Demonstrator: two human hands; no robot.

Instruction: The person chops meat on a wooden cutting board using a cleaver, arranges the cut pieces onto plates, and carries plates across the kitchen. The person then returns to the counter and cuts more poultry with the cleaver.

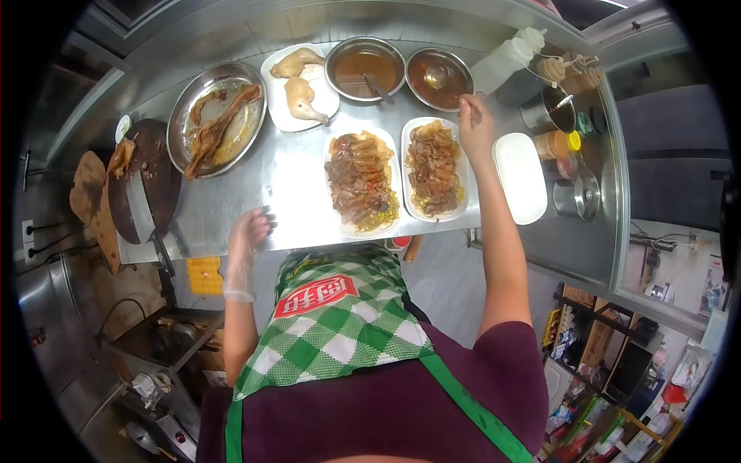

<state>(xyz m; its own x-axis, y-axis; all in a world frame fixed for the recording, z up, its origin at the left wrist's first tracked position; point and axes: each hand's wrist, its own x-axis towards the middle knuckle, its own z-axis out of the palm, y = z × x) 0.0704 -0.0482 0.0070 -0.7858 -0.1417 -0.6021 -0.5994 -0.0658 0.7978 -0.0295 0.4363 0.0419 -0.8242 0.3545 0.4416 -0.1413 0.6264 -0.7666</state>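
Observation:
My right hand (475,122) is at the near right rim of a steel bowl (440,79) of reddish-brown sauce with a ladle in it. Its fingers are pinched together; what they hold, if anything, is too small to make out. Below that hand lies a white tray of sliced meat (434,171), and a second tray of sliced meat (363,182) is beside it on the left. My left hand (252,228), in a clear plastic glove, rests by the counter's front edge with its fingers loosely curled and dark marks at the fingertips.
Farther back are a bowl of brown sauce (363,69), a plate of poultry legs (299,86) and a steel dish of meat (217,119). A cleaver (140,204) lies on a round board (164,162) at left. Stacked white trays (520,179) and squeeze bottles (505,63) stand at right.

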